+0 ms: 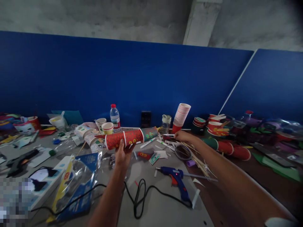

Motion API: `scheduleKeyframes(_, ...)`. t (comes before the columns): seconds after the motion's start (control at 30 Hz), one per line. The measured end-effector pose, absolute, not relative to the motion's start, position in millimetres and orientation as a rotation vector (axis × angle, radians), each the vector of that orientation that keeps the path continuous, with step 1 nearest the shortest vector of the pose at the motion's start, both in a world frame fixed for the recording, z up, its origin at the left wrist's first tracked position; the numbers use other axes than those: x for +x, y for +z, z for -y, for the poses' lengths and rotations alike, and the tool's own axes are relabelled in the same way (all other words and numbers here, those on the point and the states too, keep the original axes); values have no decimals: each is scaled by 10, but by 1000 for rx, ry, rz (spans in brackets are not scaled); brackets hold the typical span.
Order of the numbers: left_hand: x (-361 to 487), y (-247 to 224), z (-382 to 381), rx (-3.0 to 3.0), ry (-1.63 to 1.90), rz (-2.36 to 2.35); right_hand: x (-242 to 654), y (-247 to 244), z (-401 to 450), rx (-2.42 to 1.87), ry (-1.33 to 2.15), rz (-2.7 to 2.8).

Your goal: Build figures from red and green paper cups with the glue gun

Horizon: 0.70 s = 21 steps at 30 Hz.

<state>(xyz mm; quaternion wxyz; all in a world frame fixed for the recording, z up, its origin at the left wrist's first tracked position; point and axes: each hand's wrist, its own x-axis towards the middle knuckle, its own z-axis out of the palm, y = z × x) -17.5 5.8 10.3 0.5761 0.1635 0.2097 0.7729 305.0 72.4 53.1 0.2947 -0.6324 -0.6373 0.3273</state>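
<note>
My left hand (123,153) is wrapped round a tube of joined paper cups (133,137), two red and one grey-green, lying sideways above the table. My right hand (181,136) reaches to the pile of sticks and markers below a leaning stack of paper cups (181,115); its fingers are bent, and what they hold, if anything, is too small to make out. A clear roll of tape (183,152) lies just below that hand. Nearer to me rests a blue glue gun (176,178) with a red trigger and a small red light.
A black cord (142,197) loops across the front. Blue and yellow packaging (78,181) lies left. Behind stand a water bottle (115,118) and a lidded jar (165,124). Another red and green cup tube (227,147) lies right. A blue partition (118,75) rises behind.
</note>
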Motion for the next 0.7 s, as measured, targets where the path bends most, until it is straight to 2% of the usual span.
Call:
scheduleKeyframes(0.23,-185,97,-59,363,1819,-466,3168,785,-326,-1246,1115,1451)
scheduleKeyframes(0.37,-173,92,-60,361,1803,-472,3086,674,-108,-1122,1027,1248)
scheduleKeyframes(0.5,-161,107,-51,343,1796,-485,3046,545,-12,-1219,876,1175)
scheduleKeyframes(0.7,-166,112,-39,361,1790,-473,3022,591,159,-1180,802,1094)
